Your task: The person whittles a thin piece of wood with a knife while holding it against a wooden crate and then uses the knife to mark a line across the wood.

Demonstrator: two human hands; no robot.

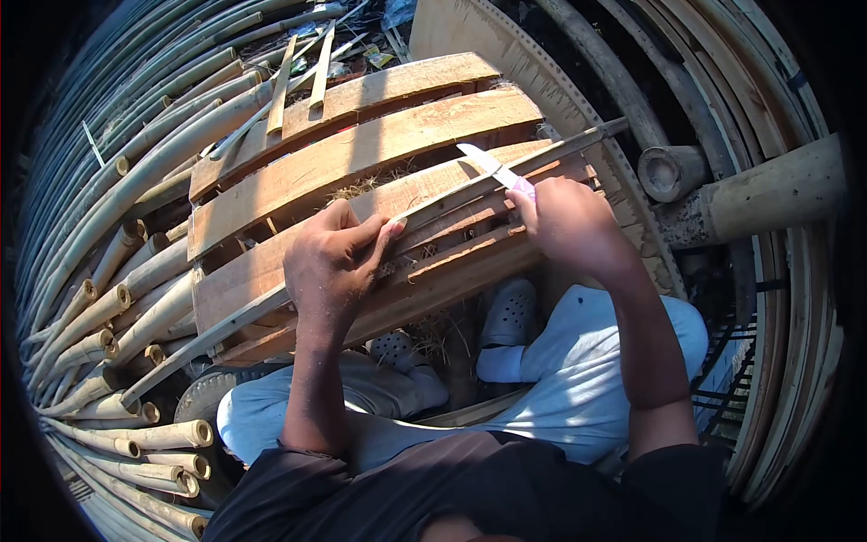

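Observation:
A long, thin bamboo strip runs diagonally over a low wooden slatted bench, from the lower left to the upper right. My left hand is closed around the strip near its middle, thumb and fingers pinching it. Farther along to the right, my right hand grips a knife by its pale pinkish handle. Its bright blade points up and left, lying across the strip and seemingly touching it. The right hand is slightly blurred, and most of the handle is hidden in it.
Two short flat strips rest at the bench's far edge. Stacked bamboo poles crowd the left side, with cut ends at lower left. A thick bamboo pole and long slats stand right. A brown board leans behind the bench.

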